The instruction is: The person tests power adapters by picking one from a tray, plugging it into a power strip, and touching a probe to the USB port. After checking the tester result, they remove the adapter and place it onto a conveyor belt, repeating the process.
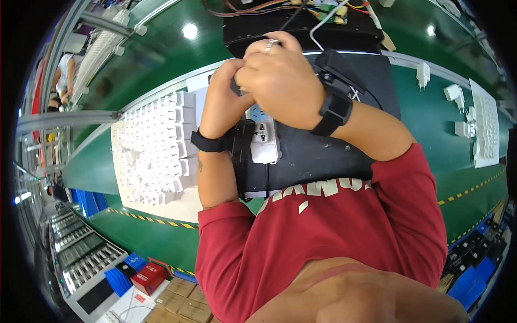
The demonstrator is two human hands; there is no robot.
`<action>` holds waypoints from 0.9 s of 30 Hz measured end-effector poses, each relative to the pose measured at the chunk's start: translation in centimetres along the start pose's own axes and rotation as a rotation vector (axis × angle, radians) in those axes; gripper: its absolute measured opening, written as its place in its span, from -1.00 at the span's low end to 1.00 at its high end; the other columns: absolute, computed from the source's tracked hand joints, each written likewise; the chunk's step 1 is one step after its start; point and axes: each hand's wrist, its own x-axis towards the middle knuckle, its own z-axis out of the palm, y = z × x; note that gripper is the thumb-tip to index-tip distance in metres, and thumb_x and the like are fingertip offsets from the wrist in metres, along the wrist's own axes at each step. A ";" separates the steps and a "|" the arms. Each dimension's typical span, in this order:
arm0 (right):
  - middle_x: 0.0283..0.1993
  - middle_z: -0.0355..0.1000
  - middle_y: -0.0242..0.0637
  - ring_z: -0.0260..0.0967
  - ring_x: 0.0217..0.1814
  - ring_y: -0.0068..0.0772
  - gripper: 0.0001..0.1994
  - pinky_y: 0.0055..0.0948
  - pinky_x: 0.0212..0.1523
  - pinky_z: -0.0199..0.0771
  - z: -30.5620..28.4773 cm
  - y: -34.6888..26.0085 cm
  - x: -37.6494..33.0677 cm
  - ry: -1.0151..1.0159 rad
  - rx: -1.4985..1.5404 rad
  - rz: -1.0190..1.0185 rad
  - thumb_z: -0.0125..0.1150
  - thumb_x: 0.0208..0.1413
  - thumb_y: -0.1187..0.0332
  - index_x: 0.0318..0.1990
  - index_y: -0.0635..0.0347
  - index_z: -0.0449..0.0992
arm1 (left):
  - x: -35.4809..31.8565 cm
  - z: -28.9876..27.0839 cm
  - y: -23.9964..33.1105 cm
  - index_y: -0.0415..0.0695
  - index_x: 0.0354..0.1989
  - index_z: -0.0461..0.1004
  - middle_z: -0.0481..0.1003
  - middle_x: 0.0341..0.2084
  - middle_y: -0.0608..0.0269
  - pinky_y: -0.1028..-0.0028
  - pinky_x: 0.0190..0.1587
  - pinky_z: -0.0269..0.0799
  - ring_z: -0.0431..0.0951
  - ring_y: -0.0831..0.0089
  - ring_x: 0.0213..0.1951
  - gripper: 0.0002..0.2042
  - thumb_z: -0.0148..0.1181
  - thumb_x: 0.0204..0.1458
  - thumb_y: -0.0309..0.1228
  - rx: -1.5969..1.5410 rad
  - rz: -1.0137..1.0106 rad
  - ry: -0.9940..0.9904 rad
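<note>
My left hand (pixel 221 105) and my right hand (pixel 285 81) meet over the far edge of a black mat (pixel 323 156). Both have their fingers curled and closed close together, the right a little higher and wearing a ring. Whatever lies between the fingertips is hidden behind the hands. Below them, a white socket block (pixel 264 145) with a universal outlet rests on the mat, partly covered by the left wrist. Each wrist carries a black strap with a dark device. Just beyond my hands stands a black box (pixel 242 32) with coloured wires and green circuit boards on top.
Rows of white plastic housings (pixel 156 145) stand on a board at the left. At the right, loose white plug adapters (pixel 423 75) lie on the green table beside a white tray (pixel 487 124) of similar parts. A metal frame post (pixel 70 124) rises at left; another person (pixel 65 75) is beyond it.
</note>
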 end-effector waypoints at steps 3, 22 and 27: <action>-0.39 0.46 -0.52 0.33 0.04 -0.32 -0.97 -0.08 0.12 0.08 0.2 0.6 -0.9 0.036 0.133 0.135 0.19 -0.20 0.39 -0.53 -0.01 0.52 | 0.2 0.2 -0.1 -0.21 -0.18 0.43 0.48 -0.25 0.11 0.36 -0.07 0.34 0.45 0.20 -0.16 -0.56 0.40 -0.31 -0.46 -0.089 0.010 0.008; -0.27 0.49 -0.22 0.41 -0.23 -0.47 -0.77 -0.52 -0.22 0.39 -10.2 19.6 -5.0 0.750 0.416 0.700 0.24 0.00 0.38 -0.21 0.32 0.50 | -0.2 -0.5 0.5 -0.26 0.01 0.31 0.44 -0.24 0.10 0.35 0.01 0.31 0.42 0.20 -0.11 -0.32 0.49 -0.39 -0.43 0.130 -0.043 -0.088; 0.16 0.29 0.05 0.24 0.22 -0.02 -0.28 -0.16 0.20 0.25 -5.4 37.0 -7.8 0.171 -0.330 1.281 0.28 -0.18 0.05 0.15 0.27 0.30 | -1.1 -2.6 1.9 -0.27 0.23 0.15 0.37 0.03 -0.04 0.28 0.17 0.20 0.31 0.06 0.12 -0.04 0.52 -0.50 -0.43 0.180 -0.040 -0.111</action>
